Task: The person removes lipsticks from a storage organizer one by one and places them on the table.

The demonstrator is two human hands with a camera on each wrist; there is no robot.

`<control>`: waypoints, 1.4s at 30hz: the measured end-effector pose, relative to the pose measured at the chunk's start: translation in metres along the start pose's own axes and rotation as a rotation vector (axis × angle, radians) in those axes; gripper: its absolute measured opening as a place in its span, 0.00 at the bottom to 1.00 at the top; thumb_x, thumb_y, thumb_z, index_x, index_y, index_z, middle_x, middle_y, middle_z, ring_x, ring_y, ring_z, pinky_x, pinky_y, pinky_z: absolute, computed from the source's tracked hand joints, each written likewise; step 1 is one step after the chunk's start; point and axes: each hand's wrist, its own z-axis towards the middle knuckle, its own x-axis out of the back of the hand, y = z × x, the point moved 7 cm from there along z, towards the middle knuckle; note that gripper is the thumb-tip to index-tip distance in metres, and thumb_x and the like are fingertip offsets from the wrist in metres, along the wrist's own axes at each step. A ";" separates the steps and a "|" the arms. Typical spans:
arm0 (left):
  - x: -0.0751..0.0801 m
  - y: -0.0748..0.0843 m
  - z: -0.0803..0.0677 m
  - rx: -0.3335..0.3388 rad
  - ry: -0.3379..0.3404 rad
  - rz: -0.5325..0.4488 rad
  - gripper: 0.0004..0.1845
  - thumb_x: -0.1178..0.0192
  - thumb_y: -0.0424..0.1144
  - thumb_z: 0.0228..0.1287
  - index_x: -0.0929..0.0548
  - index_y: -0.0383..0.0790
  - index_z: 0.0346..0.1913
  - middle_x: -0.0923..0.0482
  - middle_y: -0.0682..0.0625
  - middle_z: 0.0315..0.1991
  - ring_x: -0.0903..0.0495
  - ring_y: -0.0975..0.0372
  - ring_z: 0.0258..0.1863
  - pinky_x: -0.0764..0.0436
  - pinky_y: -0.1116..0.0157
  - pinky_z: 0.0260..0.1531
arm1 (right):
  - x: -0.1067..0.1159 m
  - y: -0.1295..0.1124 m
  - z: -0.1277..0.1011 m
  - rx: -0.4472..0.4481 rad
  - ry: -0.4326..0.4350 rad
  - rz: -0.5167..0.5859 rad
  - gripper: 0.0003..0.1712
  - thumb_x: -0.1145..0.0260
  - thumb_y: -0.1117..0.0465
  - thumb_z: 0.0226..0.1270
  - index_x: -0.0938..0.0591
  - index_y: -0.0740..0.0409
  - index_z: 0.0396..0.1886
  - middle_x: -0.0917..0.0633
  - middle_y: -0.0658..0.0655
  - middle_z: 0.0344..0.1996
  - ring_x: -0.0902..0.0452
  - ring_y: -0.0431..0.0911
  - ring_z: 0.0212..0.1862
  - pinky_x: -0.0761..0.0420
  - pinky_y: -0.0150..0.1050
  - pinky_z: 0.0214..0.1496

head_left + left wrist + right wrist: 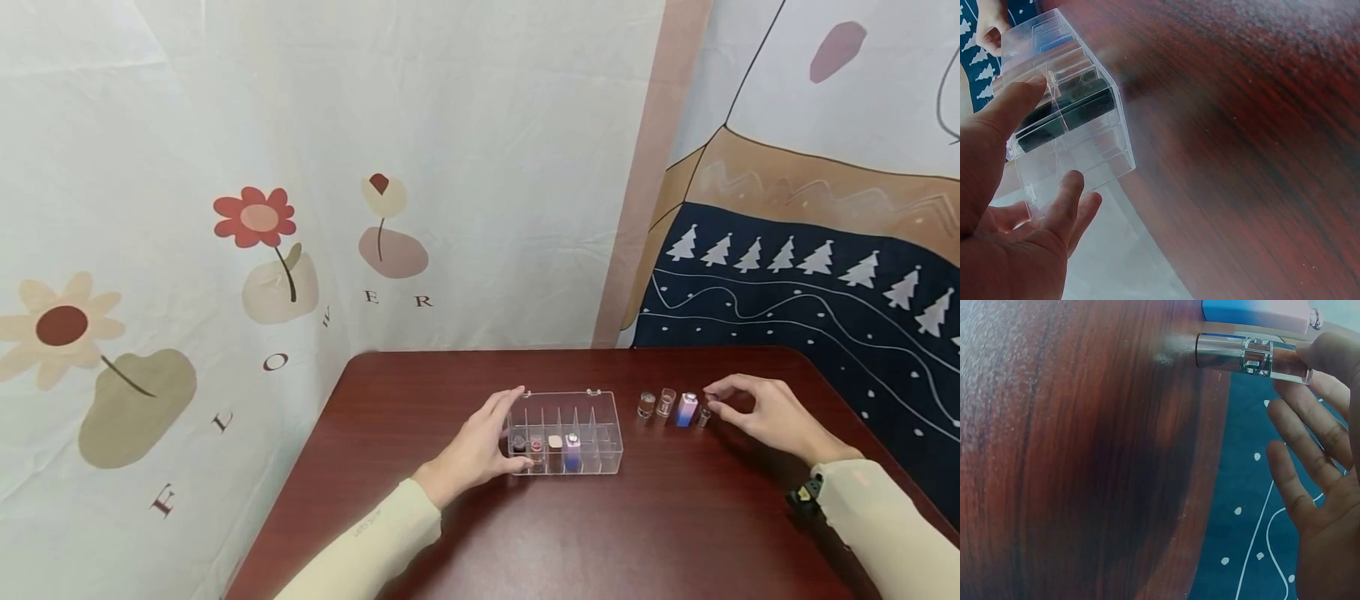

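Silver lipstick tube [703, 416], right of centre, pinched by the right hand [765, 417]; left hand [480, 450], fingers straight, steadies the clear organizer [600, 454]; a loose pinch risks toppling neighbouring tubes.

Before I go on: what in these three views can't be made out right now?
- Head view: the small items in the clear organizer box are too small to identify.
- Head view: whether the right hand actually grips the silver tube; its fingers cover the contact.
- Right wrist view: the blue-and-pink item is cut off by the top edge.
- Left wrist view: the left hand hides the box's near end.
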 end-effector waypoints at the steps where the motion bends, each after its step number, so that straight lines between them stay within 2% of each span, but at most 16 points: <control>1: 0.000 0.000 0.000 -0.001 0.000 -0.001 0.63 0.09 0.40 0.62 0.39 0.38 0.93 0.29 0.38 0.86 0.02 0.49 0.57 0.03 0.56 0.67 | 0.000 0.000 0.000 0.000 0.001 -0.001 0.14 0.13 0.61 0.71 0.04 0.48 0.54 0.03 0.45 0.44 0.15 0.29 0.48 0.27 0.10 0.55; 9: 0.000 0.001 0.000 -0.016 0.007 0.022 0.63 0.08 0.40 0.61 0.38 0.36 0.92 0.29 0.37 0.85 0.02 0.49 0.55 0.04 0.55 0.69 | -0.001 0.003 0.000 -0.014 -0.011 -0.011 0.16 0.14 0.60 0.72 0.04 0.48 0.57 0.03 0.45 0.46 0.16 0.27 0.50 0.29 0.10 0.56; 16: 0.000 0.001 0.000 -0.019 0.011 0.028 0.63 0.08 0.41 0.61 0.38 0.37 0.92 0.28 0.37 0.85 0.03 0.49 0.55 0.05 0.54 0.71 | -0.002 0.005 0.000 -0.015 -0.017 -0.006 0.18 0.14 0.60 0.73 0.05 0.48 0.60 0.04 0.43 0.46 0.14 0.30 0.50 0.28 0.11 0.57; 20: 0.001 0.002 0.000 -0.021 0.013 0.024 0.62 0.08 0.41 0.61 0.38 0.37 0.92 0.29 0.37 0.85 0.03 0.49 0.57 0.04 0.54 0.69 | -0.001 0.003 -0.001 -0.015 -0.007 -0.003 0.18 0.15 0.59 0.74 0.06 0.47 0.61 0.04 0.43 0.47 0.15 0.29 0.50 0.29 0.11 0.58; 29: 0.001 0.002 -0.001 -0.005 0.010 0.029 0.63 0.08 0.41 0.61 0.38 0.37 0.92 0.29 0.37 0.86 0.02 0.50 0.55 0.04 0.55 0.69 | 0.005 -0.007 0.000 -0.023 0.014 -0.007 0.17 0.16 0.55 0.76 0.06 0.44 0.61 0.04 0.45 0.51 0.19 0.27 0.53 0.26 0.19 0.58; 34: 0.000 0.001 -0.001 -0.006 0.013 0.020 0.63 0.08 0.40 0.61 0.38 0.37 0.92 0.29 0.37 0.86 0.03 0.49 0.57 0.04 0.55 0.68 | 0.005 -0.017 0.003 0.000 0.030 -0.007 0.17 0.16 0.56 0.76 0.06 0.42 0.61 0.04 0.47 0.52 0.20 0.26 0.55 0.24 0.22 0.60; 38: 0.000 0.002 -0.001 -0.013 0.014 0.012 0.63 0.08 0.40 0.61 0.38 0.36 0.92 0.29 0.37 0.86 0.04 0.47 0.61 0.04 0.56 0.67 | 0.004 -0.026 0.006 0.029 0.043 -0.007 0.19 0.16 0.58 0.75 0.07 0.42 0.62 0.05 0.47 0.53 0.18 0.28 0.54 0.24 0.22 0.60; 42: 0.000 0.002 -0.001 -0.017 0.012 0.009 0.63 0.08 0.40 0.61 0.38 0.36 0.92 0.29 0.36 0.86 0.05 0.46 0.63 0.04 0.55 0.67 | 0.003 -0.037 0.008 0.063 0.049 -0.004 0.21 0.16 0.61 0.74 0.07 0.42 0.63 0.05 0.47 0.55 0.15 0.37 0.52 0.22 0.19 0.59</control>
